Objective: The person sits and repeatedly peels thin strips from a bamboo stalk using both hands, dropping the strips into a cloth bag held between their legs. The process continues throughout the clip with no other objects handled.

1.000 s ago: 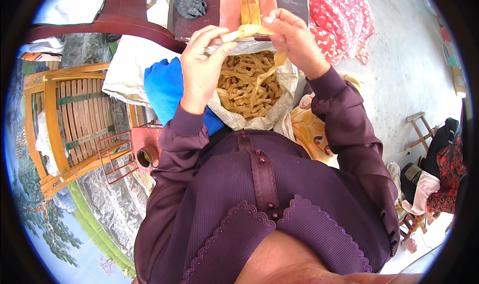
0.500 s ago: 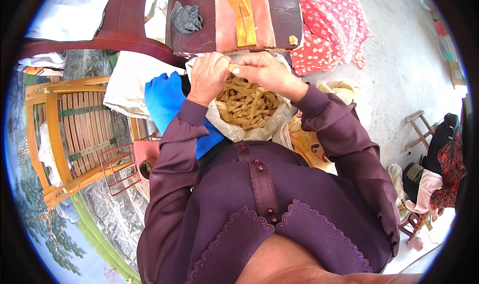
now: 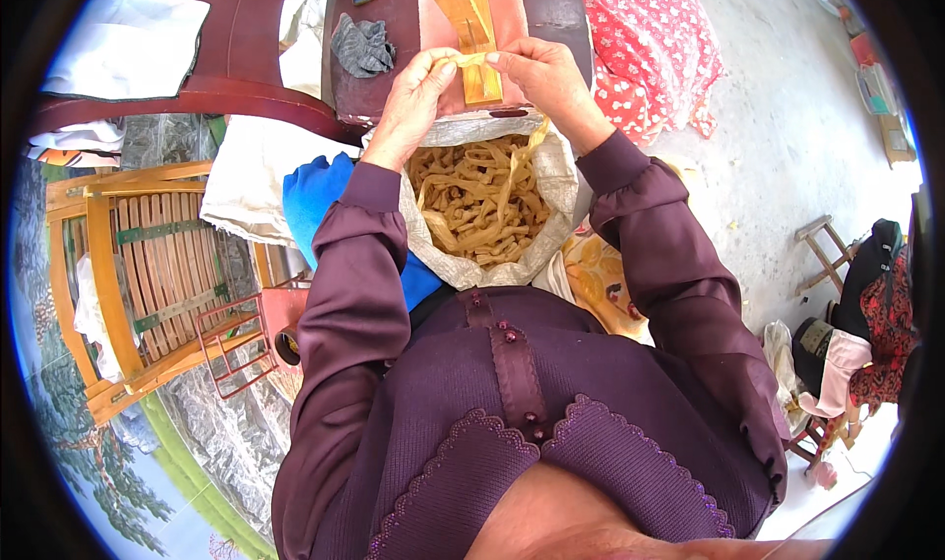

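My left hand (image 3: 418, 93) and my right hand (image 3: 541, 78) are raised together above an open white woven sack (image 3: 566, 181) on my lap. Both pinch the ends of one yellowish dried strip (image 3: 471, 60) stretched between the fingertips. The sack is filled with several similar tan, curled strips (image 3: 477, 201). One long strip (image 3: 519, 161) hangs down from my right hand toward the pile. Purple sleeves cover both forearms.
A dark red wooden table (image 3: 394, 58) stands just beyond my hands, with a grey rag (image 3: 359, 43) and a yellow wooden piece (image 3: 463, 19) on it. A blue cloth (image 3: 315, 201) lies at my left; a wooden slatted chair (image 3: 138, 265) at far left; a red patterned cloth (image 3: 645, 38) at right.
My hands have stayed close together over the sack, holding a strip; the view has tilted so the sack and hands sit lower in the picture. The hands have spread slightly apart.
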